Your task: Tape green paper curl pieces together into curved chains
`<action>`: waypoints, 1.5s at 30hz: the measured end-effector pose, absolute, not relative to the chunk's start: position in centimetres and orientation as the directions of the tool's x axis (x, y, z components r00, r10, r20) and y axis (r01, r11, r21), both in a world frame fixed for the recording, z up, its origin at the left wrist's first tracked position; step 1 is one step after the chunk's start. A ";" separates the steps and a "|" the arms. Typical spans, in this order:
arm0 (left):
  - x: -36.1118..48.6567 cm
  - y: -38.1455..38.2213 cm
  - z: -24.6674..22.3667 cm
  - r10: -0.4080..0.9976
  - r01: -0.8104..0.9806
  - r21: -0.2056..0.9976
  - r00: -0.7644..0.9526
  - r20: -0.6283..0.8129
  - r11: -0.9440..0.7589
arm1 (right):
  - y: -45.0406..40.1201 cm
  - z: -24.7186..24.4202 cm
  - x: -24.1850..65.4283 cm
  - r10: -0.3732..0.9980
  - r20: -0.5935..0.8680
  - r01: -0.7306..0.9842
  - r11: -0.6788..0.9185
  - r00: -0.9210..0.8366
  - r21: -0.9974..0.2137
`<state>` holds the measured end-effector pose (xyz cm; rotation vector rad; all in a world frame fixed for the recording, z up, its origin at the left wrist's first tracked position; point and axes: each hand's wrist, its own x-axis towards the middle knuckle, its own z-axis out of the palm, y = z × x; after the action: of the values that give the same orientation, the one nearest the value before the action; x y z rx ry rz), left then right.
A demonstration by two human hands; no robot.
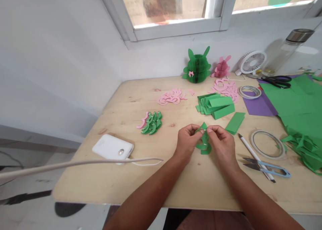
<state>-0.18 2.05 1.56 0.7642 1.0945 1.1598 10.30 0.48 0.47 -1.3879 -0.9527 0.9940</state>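
Between my two hands is a green paper cutout [205, 146] with curved edges and small white marks, held just over the table. My left hand [186, 139] pinches its upper left part between thumb and fingers. Opposite it, my right hand [222, 141] grips the upper right edge, the thumbs close together. Parts of the cutout are hidden behind the fingers. Just beyond my right hand lies a folded green paper strip [235, 122], with a stack of green strips [216, 105] behind it. Curved green pieces [152, 123] are piled to the left, beside pink ones [143, 121].
Thread snips [273, 169] lie across a white pen [254, 152], near a tape roll [268, 144]. A white power bank [113, 147] with a cable sits left. Behind are pink cutouts [171, 97], a green honeycomb paper figure [197, 69], a small fan [252, 62] and black scissors [276, 80].
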 end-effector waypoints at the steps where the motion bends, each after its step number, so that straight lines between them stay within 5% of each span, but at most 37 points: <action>1: -0.2 2.1 1.5 0.964 -0.319 0.911 0.032 -0.264 0.260 | 0.5 0.4 10.3 0.947 -0.048 -0.002 -0.050 0.318 -0.999; 45: -0.2 2.0 1.3 0.969 -0.304 0.921 0.041 -0.242 0.243 | 0.7 0.4 9.9 0.939 -0.129 -0.170 -0.077 0.318 -0.982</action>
<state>-0.23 2.00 1.33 0.8039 1.0844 1.1568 9.88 0.69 0.41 -1.3088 -0.7988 1.1021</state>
